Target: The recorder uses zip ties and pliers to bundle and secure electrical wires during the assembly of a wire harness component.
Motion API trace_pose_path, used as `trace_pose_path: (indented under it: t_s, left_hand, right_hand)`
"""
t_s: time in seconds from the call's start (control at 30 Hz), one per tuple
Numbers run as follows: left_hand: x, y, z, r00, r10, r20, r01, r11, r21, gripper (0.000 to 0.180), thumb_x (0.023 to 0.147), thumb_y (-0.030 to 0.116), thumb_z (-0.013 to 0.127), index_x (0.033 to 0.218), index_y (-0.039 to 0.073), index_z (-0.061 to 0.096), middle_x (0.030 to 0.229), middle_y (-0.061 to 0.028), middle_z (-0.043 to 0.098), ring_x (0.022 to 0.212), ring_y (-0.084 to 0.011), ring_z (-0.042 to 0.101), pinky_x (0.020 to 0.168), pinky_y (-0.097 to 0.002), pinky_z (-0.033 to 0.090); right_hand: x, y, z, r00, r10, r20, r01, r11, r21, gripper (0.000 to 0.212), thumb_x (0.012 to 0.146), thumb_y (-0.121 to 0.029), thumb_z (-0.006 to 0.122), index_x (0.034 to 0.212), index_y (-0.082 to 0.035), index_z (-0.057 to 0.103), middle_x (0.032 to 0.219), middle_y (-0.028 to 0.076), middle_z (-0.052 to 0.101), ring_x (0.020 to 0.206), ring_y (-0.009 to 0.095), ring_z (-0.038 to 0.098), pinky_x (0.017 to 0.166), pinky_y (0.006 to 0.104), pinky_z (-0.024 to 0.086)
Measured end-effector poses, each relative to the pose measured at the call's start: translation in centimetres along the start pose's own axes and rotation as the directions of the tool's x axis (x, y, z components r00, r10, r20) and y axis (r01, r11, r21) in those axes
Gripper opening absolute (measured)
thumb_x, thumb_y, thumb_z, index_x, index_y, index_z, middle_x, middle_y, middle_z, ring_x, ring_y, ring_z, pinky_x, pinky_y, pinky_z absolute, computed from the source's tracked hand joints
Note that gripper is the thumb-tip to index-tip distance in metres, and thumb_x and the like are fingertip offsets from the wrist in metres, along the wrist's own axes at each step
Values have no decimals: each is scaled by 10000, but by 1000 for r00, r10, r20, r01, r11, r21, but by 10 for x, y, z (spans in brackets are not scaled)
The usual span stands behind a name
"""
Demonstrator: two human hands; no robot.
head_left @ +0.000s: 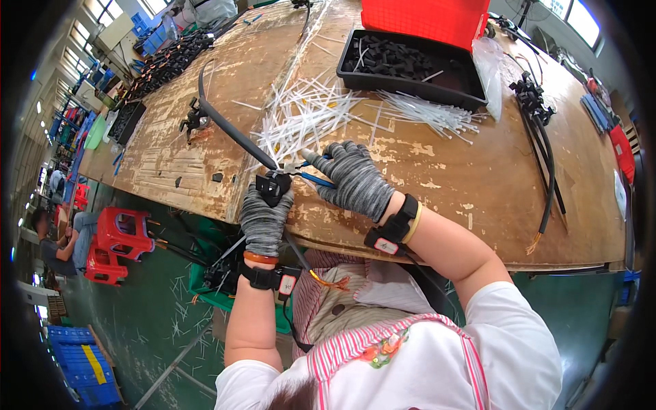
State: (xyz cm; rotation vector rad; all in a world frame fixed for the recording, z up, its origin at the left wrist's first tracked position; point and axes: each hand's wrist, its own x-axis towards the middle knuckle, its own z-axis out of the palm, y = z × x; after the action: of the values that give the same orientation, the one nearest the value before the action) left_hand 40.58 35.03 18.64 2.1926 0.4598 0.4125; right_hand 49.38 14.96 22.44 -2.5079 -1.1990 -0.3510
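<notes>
My left hand (265, 222), in a striped grey knit glove, is closed around a black plastic connector (273, 188) at the table's front edge. A thick black cable (232, 130) runs from the connector up and away to the left. My right hand (359, 181), gloved alike, grips small blue-handled cutters (317, 180). Their jaws point left and meet the cable close to the connector; whether they touch it I cannot tell. Just beyond both hands spreads a loose pile of white cable ties (307, 116). Frayed copper wire ends (331, 281) hang below the table edge.
A black tray (417, 94) of small black parts, with a red bin (424, 20) behind it, stands at the back. Cable assemblies (533, 102) lie at right, another black piece (195, 119) at left. Red stools (121, 236) and a seated person (65, 239) are left of the table.
</notes>
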Motion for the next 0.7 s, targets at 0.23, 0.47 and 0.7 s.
trace_pose_path:
  t_s: [0.23,0.47,0.7]
  left_hand:
    - [-2,1,0,1000,10,-25,-8,997,72,522,732,341,804,1110,41,605,955,-111,684,865,-243,671,784,-365,524]
    - [-11,15,-9,997,43,-67,-38,997,74,446,743,260,818,1077,34,627,935,-59,689,853,-170,647,811,-316,505]
    - [-40,70,-45,653,730,-202,-518,625,583,348,762,230,746,1062,112,614,1021,-71,631,895,-294,610,781,-412,480]
  right_hand:
    - [9,3,-4,866,137,482,-379,808,452,383,922,-319,602,1188,-44,624,836,136,678,731,224,641,705,339,507]
    - [-7,28,29,889,363,280,-318,47,947,363,938,-250,598,1225,-31,558,932,52,655,665,123,595,633,259,486]
    - [-14,-6,13,867,-58,495,-466,-449,762,441,946,-368,591,1247,-55,517,1018,92,651,741,159,647,645,297,547]
